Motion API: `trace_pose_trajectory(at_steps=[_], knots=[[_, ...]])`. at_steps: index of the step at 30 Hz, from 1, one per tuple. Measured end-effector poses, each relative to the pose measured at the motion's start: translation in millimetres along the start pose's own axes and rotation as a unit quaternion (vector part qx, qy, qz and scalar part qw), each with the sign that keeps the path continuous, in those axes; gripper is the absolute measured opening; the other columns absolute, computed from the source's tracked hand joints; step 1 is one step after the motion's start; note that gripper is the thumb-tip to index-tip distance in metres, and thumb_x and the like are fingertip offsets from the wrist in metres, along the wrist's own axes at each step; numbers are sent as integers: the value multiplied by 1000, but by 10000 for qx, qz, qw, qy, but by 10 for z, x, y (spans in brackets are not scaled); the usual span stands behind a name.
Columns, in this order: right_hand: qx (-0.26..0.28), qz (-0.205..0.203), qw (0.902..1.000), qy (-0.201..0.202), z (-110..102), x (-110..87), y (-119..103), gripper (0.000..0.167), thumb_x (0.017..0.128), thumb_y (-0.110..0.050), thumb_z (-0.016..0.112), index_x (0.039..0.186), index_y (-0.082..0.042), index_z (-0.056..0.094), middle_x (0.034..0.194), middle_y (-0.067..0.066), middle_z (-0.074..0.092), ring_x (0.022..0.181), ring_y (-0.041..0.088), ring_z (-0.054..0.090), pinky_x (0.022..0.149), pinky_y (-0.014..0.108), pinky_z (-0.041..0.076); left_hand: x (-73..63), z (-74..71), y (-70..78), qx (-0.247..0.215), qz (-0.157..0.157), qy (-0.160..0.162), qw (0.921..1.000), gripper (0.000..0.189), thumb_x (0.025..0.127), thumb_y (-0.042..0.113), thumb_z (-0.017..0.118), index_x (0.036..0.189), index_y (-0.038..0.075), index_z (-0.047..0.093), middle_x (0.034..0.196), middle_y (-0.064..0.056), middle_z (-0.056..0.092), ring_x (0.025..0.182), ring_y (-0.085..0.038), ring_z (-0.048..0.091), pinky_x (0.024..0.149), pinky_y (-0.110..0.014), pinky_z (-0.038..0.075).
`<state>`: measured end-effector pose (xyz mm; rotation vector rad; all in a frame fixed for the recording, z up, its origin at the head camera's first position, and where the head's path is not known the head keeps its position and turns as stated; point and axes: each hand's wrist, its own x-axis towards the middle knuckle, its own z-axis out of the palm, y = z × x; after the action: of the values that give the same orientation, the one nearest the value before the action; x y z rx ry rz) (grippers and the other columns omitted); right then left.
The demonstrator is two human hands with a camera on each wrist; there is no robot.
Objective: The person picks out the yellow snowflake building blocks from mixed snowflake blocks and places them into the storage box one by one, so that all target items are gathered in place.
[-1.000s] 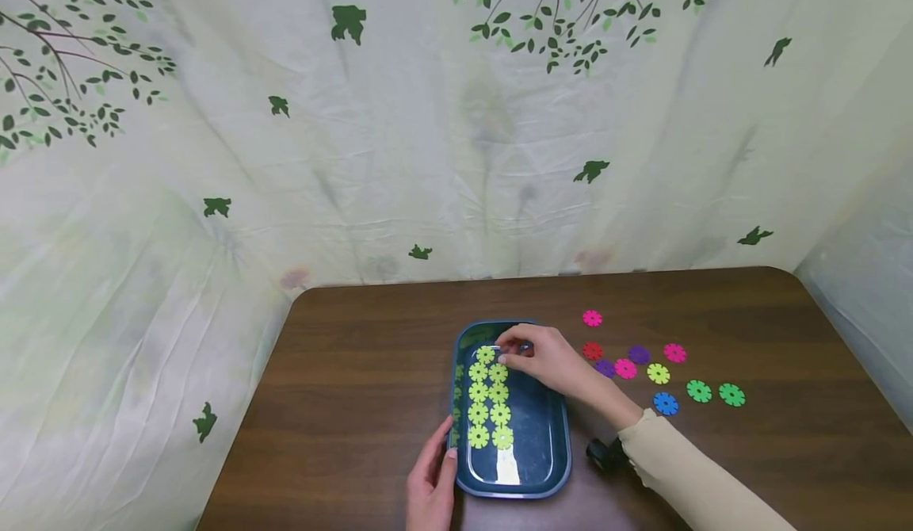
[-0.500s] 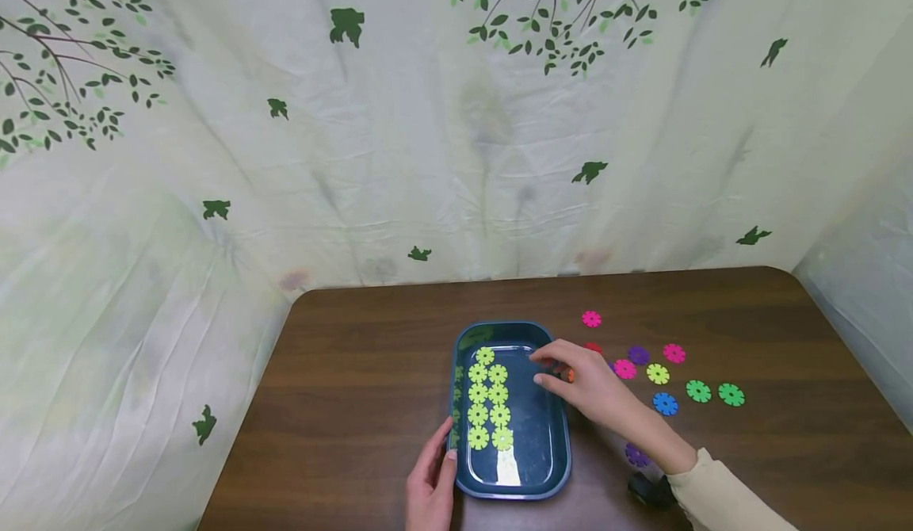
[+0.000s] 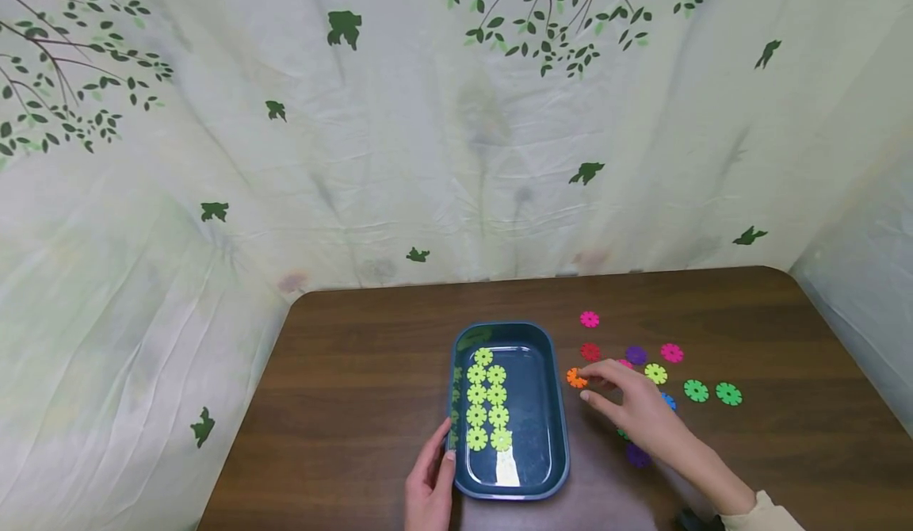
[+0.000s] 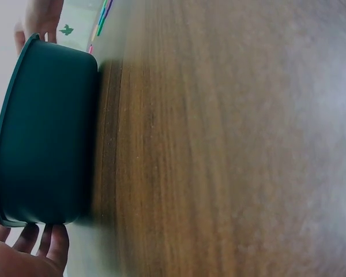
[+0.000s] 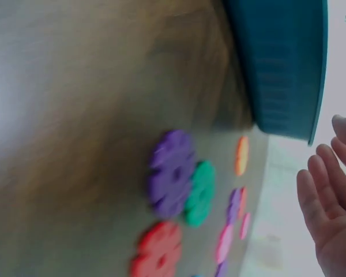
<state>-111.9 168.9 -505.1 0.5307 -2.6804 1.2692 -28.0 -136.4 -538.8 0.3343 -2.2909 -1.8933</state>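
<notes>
A dark blue tray (image 3: 545, 412) stands on the brown table. Inside, yellow-green flower-shaped discs (image 3: 497, 395) lie in two columns on its left half. My left hand (image 3: 429, 479) holds the tray's left side, thumb at the rim; in the left wrist view its fingers (image 4: 57, 245) touch the outer wall. Right of the tray, my right hand (image 3: 642, 412) hovers over loose discs with nothing in its grasp, thumb and fingers apart. Its fingertips are right by an orange flower-shaped disc (image 3: 574, 378). The hand partly covers a blue disc (image 3: 668, 401) and a pink one.
Loose flower discs lie right of the tray: red (image 3: 590, 352), purple (image 3: 636, 354), pink (image 3: 671, 353), yellow (image 3: 655, 373) and green (image 3: 728, 394). Near the right forearm is another purple disc (image 3: 638, 456). A white cloth (image 3: 399, 158) with leaf prints hangs behind the table (image 3: 357, 404).
My right hand has moved from above the tray, by the yellow-green discs, rightward to the loose discs, uncovering the tray's right side and the orange disc. The left hand stays at the tray.
</notes>
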Motion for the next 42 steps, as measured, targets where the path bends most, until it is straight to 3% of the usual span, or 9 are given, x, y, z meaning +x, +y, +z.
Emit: trace_pose_trajectory(at_steps=[10, 18, 23, 34, 42], knots=[[-447, 469, 9970, 429, -216, -286, 241, 34, 84, -7, 77, 117, -15, 68, 109, -2, 68, 88, 10, 65, 75, 37, 56, 0, -2, 55, 87, -307, 11, 9995, 41, 97, 3, 57, 134, 19, 61, 139, -5, 56, 132, -20, 45, 102, -15, 33], [-760, 850, 9916, 613, -346, -365, 414, 36, 85, -5, 75, 120, -11, 66, 114, 5, 66, 99, 27, 65, 75, 42, 54, 14, 10, 54, 276, -512, 37, 9983, 42, 96, 2, 55, 135, 18, 61, 139, -4, 56, 134, -25, 45, 109, -42, 34], [-689, 958, 9900, 768, -408, -357, 494, 35, 84, 0, 74, 118, -4, 66, 113, 13, 65, 96, 30, 65, 72, 37, 56, 22, 18, 60, 302, -602, 26, 9977, 42, 96, 3, 55, 135, 19, 60, 140, -6, 55, 134, -27, 44, 109, -47, 33], [-630, 1045, 9911, 539, -447, -284, 639, 38, 85, 2, 72, 122, 0, 62, 120, 22, 59, 95, 38, 64, 75, 49, 56, 10, 12, 64, 302, -569, 25, 9979, 43, 96, 3, 55, 135, 19, 61, 140, -4, 56, 133, -25, 45, 109, -44, 33], [-690, 1122, 9909, 282, -433, -229, 688, 38, 84, 2, 73, 121, 0, 63, 118, 21, 58, 97, 35, 63, 76, 47, 56, -1, 5, 48, 219, -488, 13, 9986, 43, 95, 2, 56, 135, 19, 61, 139, -3, 56, 132, -21, 45, 101, -14, 33]])
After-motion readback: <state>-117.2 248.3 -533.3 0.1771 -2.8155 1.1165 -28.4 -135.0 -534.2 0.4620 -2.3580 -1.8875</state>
